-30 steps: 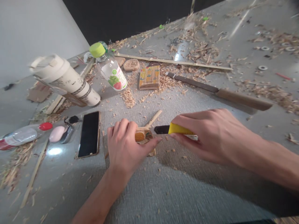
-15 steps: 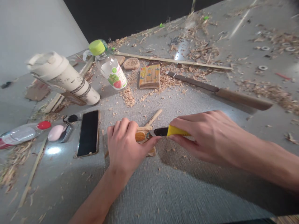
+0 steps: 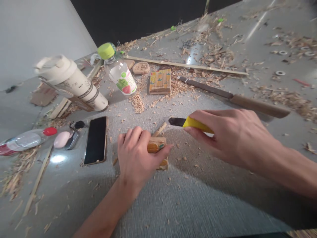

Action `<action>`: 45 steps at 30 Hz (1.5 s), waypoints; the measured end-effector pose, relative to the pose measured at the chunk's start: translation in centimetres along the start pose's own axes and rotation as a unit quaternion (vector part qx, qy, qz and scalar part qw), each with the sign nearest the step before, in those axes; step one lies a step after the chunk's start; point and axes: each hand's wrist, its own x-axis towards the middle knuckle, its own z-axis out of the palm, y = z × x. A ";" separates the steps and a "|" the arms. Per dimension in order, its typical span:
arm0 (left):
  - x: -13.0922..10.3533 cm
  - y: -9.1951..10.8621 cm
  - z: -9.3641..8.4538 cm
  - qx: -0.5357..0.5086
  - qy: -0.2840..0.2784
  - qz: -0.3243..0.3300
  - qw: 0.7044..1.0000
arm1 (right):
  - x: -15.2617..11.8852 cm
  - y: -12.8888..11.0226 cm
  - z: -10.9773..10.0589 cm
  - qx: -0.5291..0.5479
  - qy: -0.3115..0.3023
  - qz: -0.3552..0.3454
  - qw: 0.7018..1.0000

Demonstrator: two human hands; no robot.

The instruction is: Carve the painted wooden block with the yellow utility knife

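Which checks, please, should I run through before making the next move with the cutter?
1. Cutter held in the right hand: ok.
2. Left hand on the block: ok.
3. Blade apart from the left thumb: ok, though the thumb sticks out on the cutter's side.
4. Blade not touching the stick: cannot tell; its tip is by the stick's end.
5. Mat free of shavings: not ok.

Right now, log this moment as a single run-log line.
left hand: holding patterned wooden block | right hand: gripping yellow knife, blade clear of block | phone: screen dark, left of left hand
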 end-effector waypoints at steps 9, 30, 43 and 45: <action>0.3 -0.5 0.2 0.002 0.002 0.017 1.000 | 0.4 0.7 -0.5 0.049 -0.053 -0.092 0.993; 0.3 -0.8 0.2 -0.015 -0.004 0.027 1.000 | -0.8 -0.9 0.6 -0.007 -0.032 -0.084 0.996; 0.2 -1.1 0.1 0.011 0.013 0.016 1.000 | -1.0 -1.9 1.4 0.003 0.045 -0.086 0.995; 0.2 -1.0 0.1 0.013 0.013 0.015 1.000 | -1.0 -2.0 1.4 0.002 0.057 -0.078 0.995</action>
